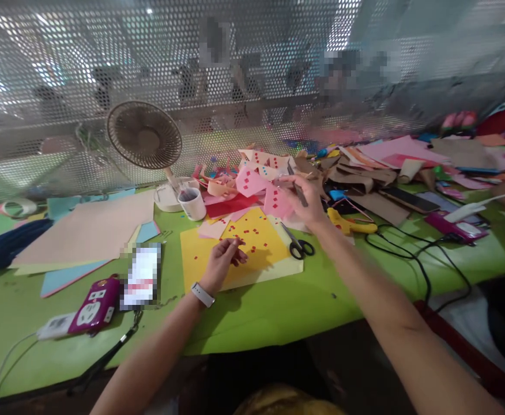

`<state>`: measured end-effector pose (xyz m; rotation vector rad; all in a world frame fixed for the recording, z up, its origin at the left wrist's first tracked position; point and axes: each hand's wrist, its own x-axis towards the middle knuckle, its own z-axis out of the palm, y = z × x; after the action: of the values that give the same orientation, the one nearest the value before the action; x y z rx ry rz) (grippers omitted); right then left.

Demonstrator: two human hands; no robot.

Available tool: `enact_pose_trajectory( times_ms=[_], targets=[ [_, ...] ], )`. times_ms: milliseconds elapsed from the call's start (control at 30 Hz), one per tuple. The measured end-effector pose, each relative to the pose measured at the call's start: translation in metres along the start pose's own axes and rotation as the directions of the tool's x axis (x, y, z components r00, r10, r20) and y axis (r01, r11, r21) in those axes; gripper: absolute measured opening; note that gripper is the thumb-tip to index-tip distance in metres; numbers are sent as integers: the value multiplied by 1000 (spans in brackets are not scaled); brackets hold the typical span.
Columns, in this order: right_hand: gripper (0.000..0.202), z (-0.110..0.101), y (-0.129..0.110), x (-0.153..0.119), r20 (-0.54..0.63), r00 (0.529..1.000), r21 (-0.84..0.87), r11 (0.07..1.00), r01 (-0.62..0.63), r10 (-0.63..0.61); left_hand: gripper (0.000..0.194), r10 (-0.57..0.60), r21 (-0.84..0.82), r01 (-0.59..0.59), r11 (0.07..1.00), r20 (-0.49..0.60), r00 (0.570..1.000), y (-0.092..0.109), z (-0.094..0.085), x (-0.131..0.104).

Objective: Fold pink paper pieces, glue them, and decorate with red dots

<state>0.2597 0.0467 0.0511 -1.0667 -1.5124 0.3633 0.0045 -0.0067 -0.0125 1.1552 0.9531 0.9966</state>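
My left hand, with a white band on its wrist, is above a yellow sheet. Its fingers are curled together; anything in them is too small to make out. Small red paper bits lie scattered over the sheet. Farther forward and to the right, my right hand is closed around a dark, slim, pen-like tool. Close by its fingertips is pink paper with red diamonds on it; whether they touch is unclear. Black-handled scissors rest at the sheet's right edge.
A fan and a white cup stand at the back. Paper sheets and a phone lie left. To the right are paper scraps, a yellow glue-gun-like thing, cables and a purple power bank.
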Motion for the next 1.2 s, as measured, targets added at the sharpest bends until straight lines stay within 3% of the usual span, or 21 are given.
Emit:
enact_pose_trajectory(
  times_ms=[133, 333, 667, 867, 967, 1100, 1200],
  targets=[
    [24, 5, 9, 6, 72, 996, -83, 995, 50, -44, 45, -12, -42, 11, 999, -21, 1000, -3, 1, -2],
    [21, 11, 29, 21, 73, 995, -119, 991, 69, -61, 45, -32, -62, 29, 998, -53, 998, -3, 3, -2],
    [24, 37, 42, 84, -72, 980, -163, 971, 173, -187, 47, -26, 8, 26, 1000, -2, 1000, -5, 6, -6],
    [30, 63, 57, 122, -119, 937, -333, 902, 275, -329, 51, -27, 59, 25, 998, 25, 999, -3, 9, -7],
    [32, 79, 62, 131, -115, 933, -413, 870, 268, -342, 53, -29, 62, 27, 998, 21, 999, -4, 9, -6],
    [30, 93, 68, 133, 82, 971, -527, 817, 235, -226, 53, -33, 74, 31, 997, 32, 999, -7, 8, -6],
    [28, 97, 69, 123, 239, 953, -534, 795, 288, -184, 52, -25, 88, 21, 996, 43, 999, -7, 8, -6]
  ],
)
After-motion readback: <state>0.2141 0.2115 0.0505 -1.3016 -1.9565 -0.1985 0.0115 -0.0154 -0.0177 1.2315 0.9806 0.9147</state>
